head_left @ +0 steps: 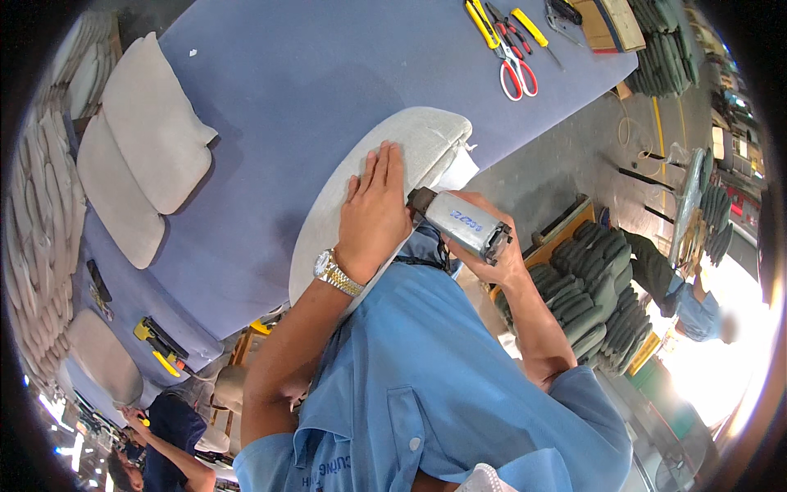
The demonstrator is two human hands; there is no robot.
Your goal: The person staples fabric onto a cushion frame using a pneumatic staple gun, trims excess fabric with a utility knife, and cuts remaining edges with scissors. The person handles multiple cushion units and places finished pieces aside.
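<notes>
A light grey upholstered cushion (328,215) with a curved outline lies near the table's front edge, close against my body. My left hand (373,215) rests flat on its top with the fingers stretched out, holding nothing. A metal watch circles that wrist. My right hand (502,258) is closed around a silver staple gun (463,221). The gun's dark nose meets the cushion's near side, just right of my left hand; the exact contact is hidden. Loose white material (457,170) sticks out at the cushion's right end.
Scissors (518,78), pliers (512,33) and a yellow-handled tool (531,27) lie at the blue table's (270,74) far right. Grey cushion pieces (152,131) sit left, beside tall stacks (45,205). Dark cushions (586,271) are piled at right. Two other people work nearby.
</notes>
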